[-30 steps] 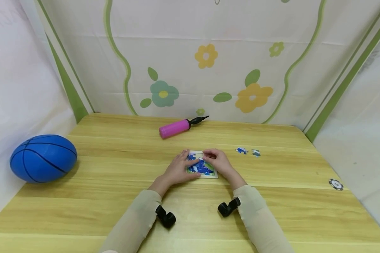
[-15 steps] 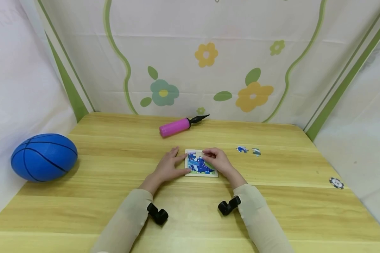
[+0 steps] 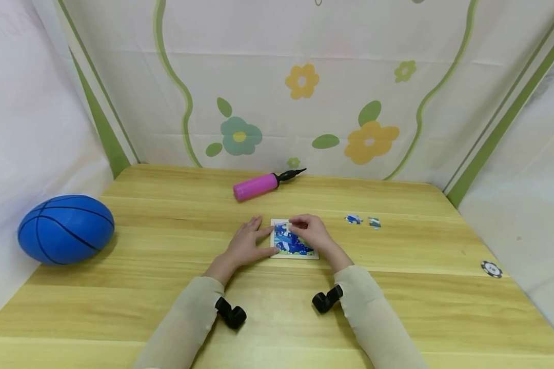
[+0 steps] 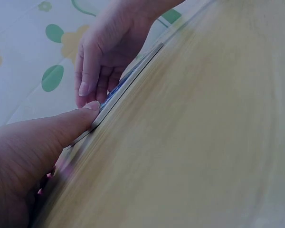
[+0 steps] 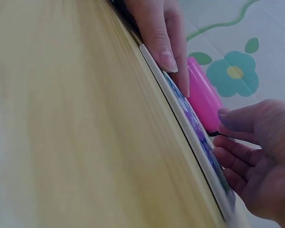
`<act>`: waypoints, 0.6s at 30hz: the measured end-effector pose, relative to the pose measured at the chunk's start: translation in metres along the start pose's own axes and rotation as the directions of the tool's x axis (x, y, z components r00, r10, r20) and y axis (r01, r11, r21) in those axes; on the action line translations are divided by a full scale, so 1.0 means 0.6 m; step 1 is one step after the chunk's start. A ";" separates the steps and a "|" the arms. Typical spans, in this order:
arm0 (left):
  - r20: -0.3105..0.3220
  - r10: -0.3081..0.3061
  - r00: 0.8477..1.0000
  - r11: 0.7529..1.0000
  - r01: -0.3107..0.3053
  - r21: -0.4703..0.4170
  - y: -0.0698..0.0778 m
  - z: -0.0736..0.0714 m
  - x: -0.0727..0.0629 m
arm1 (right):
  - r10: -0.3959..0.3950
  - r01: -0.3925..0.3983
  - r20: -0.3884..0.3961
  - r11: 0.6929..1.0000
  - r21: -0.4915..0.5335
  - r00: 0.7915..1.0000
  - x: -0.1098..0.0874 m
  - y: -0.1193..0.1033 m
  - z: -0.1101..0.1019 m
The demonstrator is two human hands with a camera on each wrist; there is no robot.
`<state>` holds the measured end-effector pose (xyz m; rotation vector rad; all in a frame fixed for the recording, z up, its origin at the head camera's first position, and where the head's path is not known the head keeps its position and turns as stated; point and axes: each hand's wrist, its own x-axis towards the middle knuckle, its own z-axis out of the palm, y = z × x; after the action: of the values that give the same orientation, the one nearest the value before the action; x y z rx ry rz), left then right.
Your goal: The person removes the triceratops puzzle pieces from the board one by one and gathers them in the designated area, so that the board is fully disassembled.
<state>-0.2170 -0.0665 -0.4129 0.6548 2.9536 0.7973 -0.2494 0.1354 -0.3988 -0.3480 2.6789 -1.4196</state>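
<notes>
A small jigsaw puzzle [image 3: 293, 243] in a pale frame lies on the table, its picture mostly blue with green at the lower edge. Pale backing shows near its top. My left hand [image 3: 244, 245] rests at the frame's left side, fingers stretched out; in the left wrist view its thumb [image 4: 73, 124] touches the frame's edge. Over the upper part of the puzzle, my right hand [image 3: 315, 234] has thumb and index finger brought together in a pinch on a puzzle piece mostly hidden by the fingers. Its other fingers [image 5: 237, 161] curl close to the puzzle's surface.
Two loose puzzle pieces, one blue [image 3: 353, 219] and one greenish [image 3: 374, 222], lie right of the frame. Behind is a pink hand pump [image 3: 257, 187] with a black nozzle. A blue ball [image 3: 66, 229] sits far left, a round chip [image 3: 491, 269] near the right edge.
My left hand has drawn back leftward off the puzzle picture to the frame's edge. The right hand has shifted slightly left over the puzzle's top. The loose pieces stay put.
</notes>
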 end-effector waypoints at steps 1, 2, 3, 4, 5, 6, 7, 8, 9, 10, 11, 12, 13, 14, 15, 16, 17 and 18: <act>0.002 -0.001 1.000 1.000 0.001 -0.001 0.000 0.000 0.000 | -0.004 0.004 -0.009 1.000 -0.004 1.000 0.000 0.001 0.003; 0.004 -0.002 1.000 1.000 0.002 0.001 0.001 0.001 0.000 | -0.005 0.004 -0.019 1.000 -0.008 1.000 0.001 0.002 0.006; 0.005 -0.003 1.000 1.000 0.003 0.000 0.001 0.001 0.000 | -0.003 0.003 -0.028 1.000 -0.012 1.000 0.000 0.002 0.009; 0.006 -0.003 1.000 1.000 0.003 0.000 0.001 0.001 0.000 | -0.009 0.008 -0.035 1.000 -0.021 0.999 0.000 0.002 0.011; 0.007 -0.004 1.000 1.000 0.004 -0.001 0.001 0.002 0.000 | -0.012 0.011 -0.041 0.999 -0.031 0.999 0.000 0.002 0.014; 0.007 -0.005 1.000 1.000 0.005 -0.002 0.001 0.002 0.000 | -0.016 0.014 -0.048 0.999 -0.043 0.999 0.000 0.002 0.016; 0.006 -0.005 1.000 1.000 0.005 -0.003 0.001 0.002 0.000 | -0.024 0.021 -0.053 0.998 -0.058 0.998 0.000 0.002 0.018; 0.005 -0.005 1.000 1.000 0.005 -0.004 0.001 0.002 0.000 | -0.029 0.025 -0.056 0.997 -0.069 0.998 0.000 0.002 0.020; 0.003 -0.005 1.000 1.000 0.005 -0.008 0.002 0.002 0.000 | -0.032 0.027 -0.059 0.997 -0.077 0.998 0.000 0.002 0.021; 0.003 -0.005 1.000 1.000 0.005 -0.010 0.002 0.001 0.000 | -0.035 0.030 -0.063 0.996 -0.085 0.997 0.001 0.002 0.022; 0.002 -0.004 1.000 1.000 0.004 -0.009 0.001 0.001 0.000 | -0.034 0.028 -0.066 0.995 -0.093 0.997 0.001 0.002 0.023; 0.001 -0.003 1.000 1.000 0.003 -0.010 0.001 0.001 0.001 | -0.031 0.025 -0.069 0.995 -0.098 0.997 0.002 0.002 0.023; 0.001 -0.002 1.000 1.000 0.002 -0.012 0.001 0.001 0.001 | -0.026 0.019 -0.071 0.995 -0.102 0.997 0.003 0.002 0.024; 0.000 -0.002 1.000 1.000 0.002 -0.015 0.001 0.000 0.001 | -0.020 0.012 -0.074 0.994 -0.104 0.997 0.003 0.001 0.024; 0.001 -0.002 1.000 1.000 0.002 -0.015 0.000 0.000 0.002 | -0.017 0.009 -0.076 0.994 -0.112 0.997 0.004 0.000 0.025; 0.001 -0.003 1.000 1.000 0.003 -0.014 0.000 0.000 0.002 | -0.014 0.005 -0.076 0.993 -0.122 0.997 0.004 -0.001 0.025; 0.001 -0.003 1.000 1.000 0.003 -0.014 -0.001 0.001 0.002 | -0.011 0.000 -0.077 0.991 -0.134 0.997 0.005 -0.003 0.026; 0.001 -0.004 1.000 1.000 0.004 -0.017 -0.001 0.001 0.002 | -0.011 -0.001 -0.078 0.989 -0.149 0.997 0.006 -0.004 0.027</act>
<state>-0.2184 -0.0664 -0.4134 0.6479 2.9426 0.8210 -0.2495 0.1205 -0.4059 -0.3169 2.8579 -1.2627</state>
